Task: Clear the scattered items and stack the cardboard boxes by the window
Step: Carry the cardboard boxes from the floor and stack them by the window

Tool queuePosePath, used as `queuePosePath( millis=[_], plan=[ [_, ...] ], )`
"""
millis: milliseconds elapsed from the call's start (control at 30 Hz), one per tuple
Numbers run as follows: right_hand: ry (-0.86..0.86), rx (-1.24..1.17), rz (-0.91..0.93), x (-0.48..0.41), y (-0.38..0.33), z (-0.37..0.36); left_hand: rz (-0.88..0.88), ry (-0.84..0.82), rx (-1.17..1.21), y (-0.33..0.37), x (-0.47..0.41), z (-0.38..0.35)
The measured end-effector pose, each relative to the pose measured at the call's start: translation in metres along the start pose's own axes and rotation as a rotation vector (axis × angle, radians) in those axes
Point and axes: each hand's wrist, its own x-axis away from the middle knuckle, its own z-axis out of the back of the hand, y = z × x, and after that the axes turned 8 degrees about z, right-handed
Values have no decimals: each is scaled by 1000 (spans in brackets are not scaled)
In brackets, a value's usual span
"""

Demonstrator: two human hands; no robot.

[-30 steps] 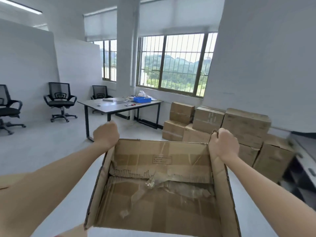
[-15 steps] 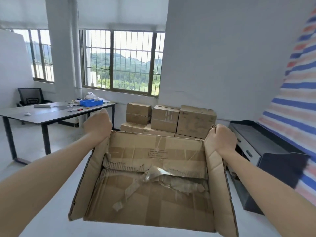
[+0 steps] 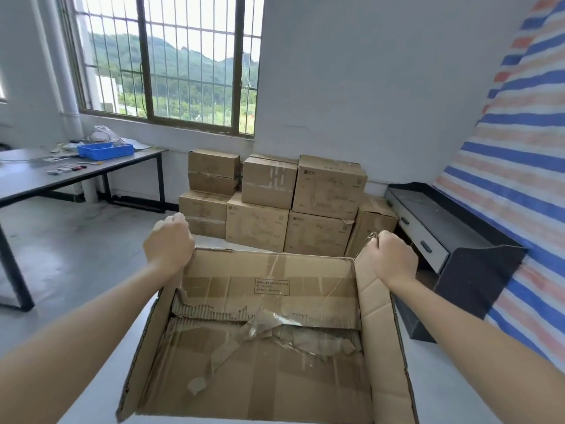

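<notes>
I hold an open, worn cardboard box (image 3: 269,362) in front of me, its inside showing torn tape and a printed label. My left hand (image 3: 169,244) is clenched on the box's far left corner. My right hand (image 3: 394,258) grips the far right corner flap. Ahead, under the barred window (image 3: 171,62), a stack of closed cardboard boxes (image 3: 275,206) stands against the white wall, two layers high.
A dark table (image 3: 46,179) at the left carries a blue tray (image 3: 105,150) and small items. A low black-and-white drawer cabinet (image 3: 434,228) stands right of the stack. A striped tarp (image 3: 519,179) hangs along the right side. Grey floor lies between me and the stack.
The view has swung right and moved closer to the box stack; the chairs have left the view and the tarp and cabinet have come in. Both hands keep their grip on the box.
</notes>
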Motion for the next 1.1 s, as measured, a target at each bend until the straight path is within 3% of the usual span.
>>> queuePosePath(
  millis=[300, 633, 1100],
  plan=[
    [-67, -13, -61, -90, 37, -89, -18, -109, -126, 43, -83, -84],
    [-99, -119, -45, -256, 57, -198, 19, -41, -202, 116, -219, -180],
    [-209, -78, 65, -439, 3, -365, 111, -32, -211, 101, -406, -307]
  ],
)
